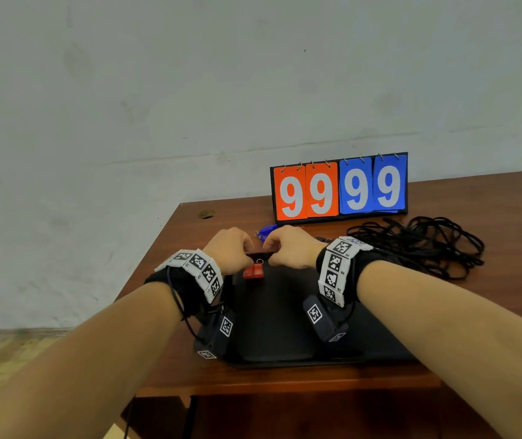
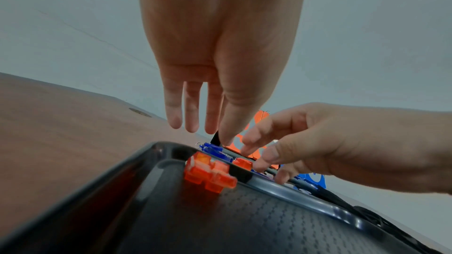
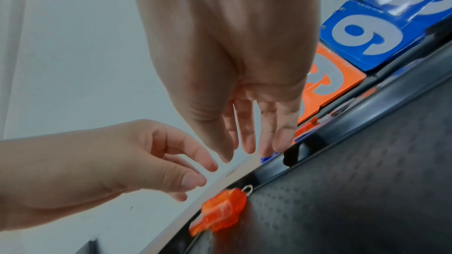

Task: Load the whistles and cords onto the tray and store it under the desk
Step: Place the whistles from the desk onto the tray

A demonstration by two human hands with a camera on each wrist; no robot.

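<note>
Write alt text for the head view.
Both hands, left hand and right hand, hover at the far rim of a black plastic tray holding one red plastic whistle; a tangled black cord pile lies right.

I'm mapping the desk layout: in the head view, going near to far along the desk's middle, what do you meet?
Black textured tray → translucent red plastic whistle → blue plastic whistle → flip scoreboard with orange and blue 9 cards.
</note>
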